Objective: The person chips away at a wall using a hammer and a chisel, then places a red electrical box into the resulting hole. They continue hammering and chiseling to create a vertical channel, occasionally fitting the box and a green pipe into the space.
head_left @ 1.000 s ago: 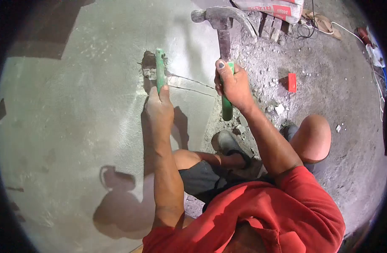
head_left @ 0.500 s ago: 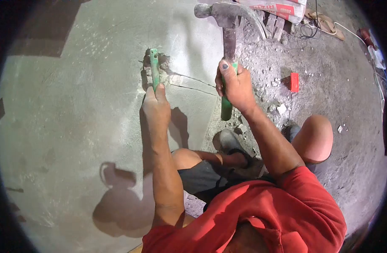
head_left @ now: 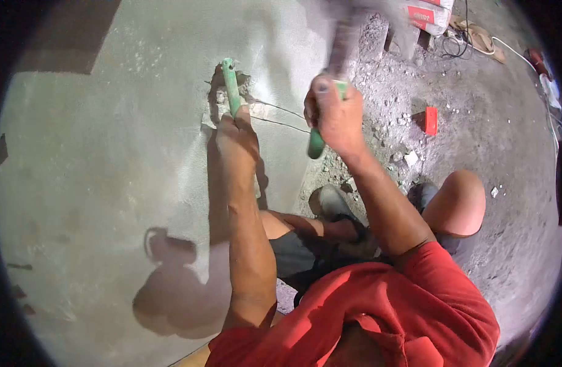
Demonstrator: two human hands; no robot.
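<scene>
My left hand [head_left: 238,140] is closed around the lower part of a narrow green bar [head_left: 231,85] with a small hole near its top end; its lower end is hidden by my fingers. Behind the bar is a rough, chipped-out hollow [head_left: 221,98] in the grey plastered wall [head_left: 140,140]. Two thin dark lines run rightward from the hollow across the plaster. In my right hand [head_left: 339,116] is a claw hammer [head_left: 342,52], gripped by its green handle and raised to the right of the bar. The hammer's head is smeared by motion.
Rubble [head_left: 409,159] is scattered over the rough floor beside my feet, with a small red block [head_left: 431,121] among it. At the top right are a printed sack [head_left: 429,15], a black cable [head_left: 457,48] and a white cord [head_left: 507,46]. My bent knee [head_left: 461,199] is at the right.
The hammer has swung into a blur, and my right hand has shifted slightly left. My left hand has moved a little right, tilting the green bar's top leftward.
</scene>
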